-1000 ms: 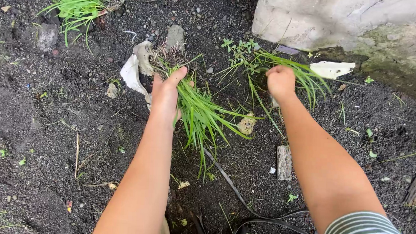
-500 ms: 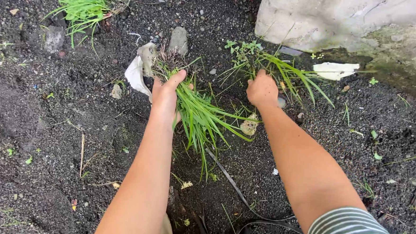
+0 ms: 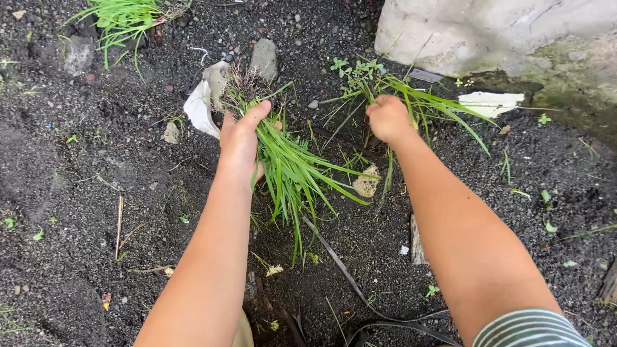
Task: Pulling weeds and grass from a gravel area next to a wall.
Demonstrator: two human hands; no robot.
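- Nearest me, a dark strap lies looped in the soil at about six o'clock from my hands; I judge it could catch a foot or snag loose blades if I lean in further.
- My left hand has its fingers clamped round a pulled bunch of grass, roots up at twelve o'clock, blades trailing down toward five o'clock. The grip sits high near the roots, so the long blades could slip out and scatter on the dark soil.
- At three o'clock from that hand, my right hand is closed tight on a rooted grass clump still in the ground. If I am only holding blades, they may tear and leave the roots behind.
- Just beyond, at one o'clock, the concrete block stands close; a sudden release could knock my knuckles against it.
- Farthest, at eleven o'clock, a grey stone and white scrap sit by the roots and might come along with them.
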